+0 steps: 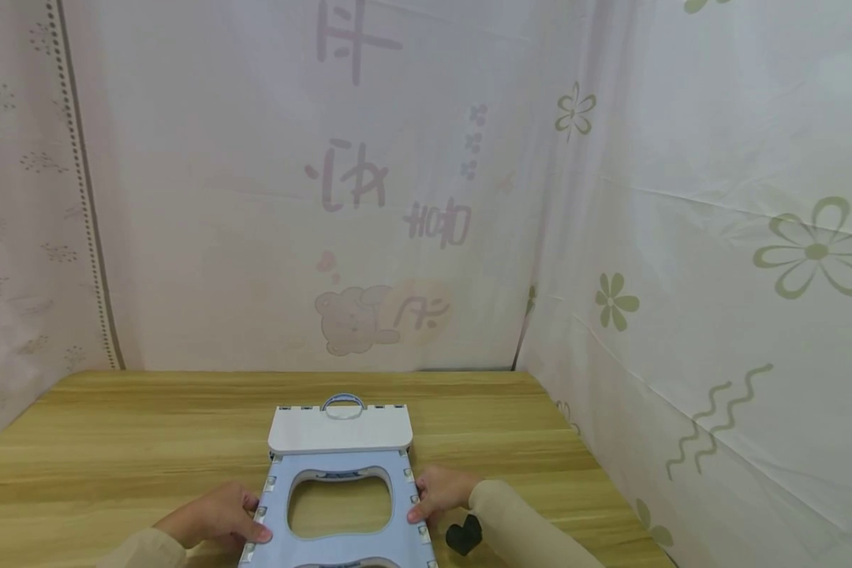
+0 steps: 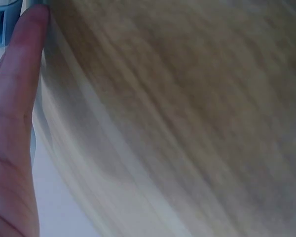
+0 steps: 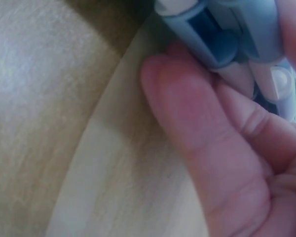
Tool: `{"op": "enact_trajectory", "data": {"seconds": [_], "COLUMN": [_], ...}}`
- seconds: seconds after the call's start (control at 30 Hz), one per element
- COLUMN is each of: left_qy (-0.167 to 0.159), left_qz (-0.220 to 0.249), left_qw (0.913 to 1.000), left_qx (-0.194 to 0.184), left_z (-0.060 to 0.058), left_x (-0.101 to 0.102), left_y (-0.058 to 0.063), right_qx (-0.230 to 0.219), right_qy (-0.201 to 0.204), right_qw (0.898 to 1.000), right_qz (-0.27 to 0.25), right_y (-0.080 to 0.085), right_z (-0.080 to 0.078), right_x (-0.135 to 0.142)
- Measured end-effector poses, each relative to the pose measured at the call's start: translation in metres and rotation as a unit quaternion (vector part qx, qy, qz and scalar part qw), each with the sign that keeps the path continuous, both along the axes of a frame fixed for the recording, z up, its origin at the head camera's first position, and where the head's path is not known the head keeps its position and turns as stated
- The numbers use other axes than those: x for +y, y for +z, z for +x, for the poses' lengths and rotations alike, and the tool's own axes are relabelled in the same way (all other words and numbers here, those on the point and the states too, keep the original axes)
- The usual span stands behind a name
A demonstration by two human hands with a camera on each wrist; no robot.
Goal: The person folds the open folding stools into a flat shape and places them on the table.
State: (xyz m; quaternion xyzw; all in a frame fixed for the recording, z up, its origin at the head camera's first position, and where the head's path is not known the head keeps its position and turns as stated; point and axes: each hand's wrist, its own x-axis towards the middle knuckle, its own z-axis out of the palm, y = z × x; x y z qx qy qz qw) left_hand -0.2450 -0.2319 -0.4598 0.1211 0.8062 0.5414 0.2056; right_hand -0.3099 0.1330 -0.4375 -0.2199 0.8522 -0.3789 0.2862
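A folding step stool in pale blue and white lies folded flat, or nearly so, at the front of the table. A small blue carry handle arches from its far end, and large cut-outs open through the blue panel. My left hand grips its left edge, thumb on top. On the opposite edge my right hand holds it the same way. The right wrist view shows curled fingers against the blue and white hinge pieces. The stool's near end is out of the head view.
The wood-grain table extends around the stool. Pale printed curtains hang behind it and along both sides. A black heart-shaped patch shows by the right sleeve.
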Motion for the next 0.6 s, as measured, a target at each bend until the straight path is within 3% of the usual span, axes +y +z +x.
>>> {"op": "enact_trajectory", "data": {"seconds": [0.6], "left_qy": [0.04], "left_qz": [-0.102], "left_qw": [0.994], "left_qx": [0.003], "left_z": [-0.0023], "left_x": [0.0041], "left_y": [0.0048], "right_qx": [0.03], "right_qy": [0.013], "right_qw": [0.998], "right_qz": [0.047], "right_y": [0.0034], "right_z": [0.0009], "right_x": [-0.0064]}}
